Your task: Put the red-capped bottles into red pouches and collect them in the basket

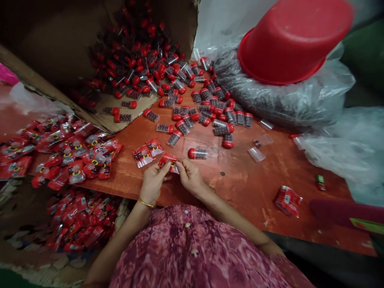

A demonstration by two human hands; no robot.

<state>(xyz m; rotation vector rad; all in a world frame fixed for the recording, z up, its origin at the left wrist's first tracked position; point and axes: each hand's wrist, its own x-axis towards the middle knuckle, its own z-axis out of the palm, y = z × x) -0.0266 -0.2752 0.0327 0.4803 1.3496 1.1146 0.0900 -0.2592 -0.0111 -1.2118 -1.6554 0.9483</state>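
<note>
Between both hands is a small red printed packet [168, 160], held over the near part of the table. My left hand [152, 182] pinches its left side, and my right hand [192, 176] grips its right side. Just left of it lie a few flat red packets [147, 152], partly overlapping. A clear tube with a red cap and dark beads inside [198, 153] rests on its side beyond my right hand. Farther back, many similar tubes [207, 104] are scattered over the table.
A tipped cardboard box [54, 92] spills tubes at the back left. Filled red packets [75, 160] pile at the left, with more below the table edge. A red tub [291, 44] sits on a plastic bag [270, 96]. Empty clear tubes [256, 154] and a crumpled packet [288, 201] lie right.
</note>
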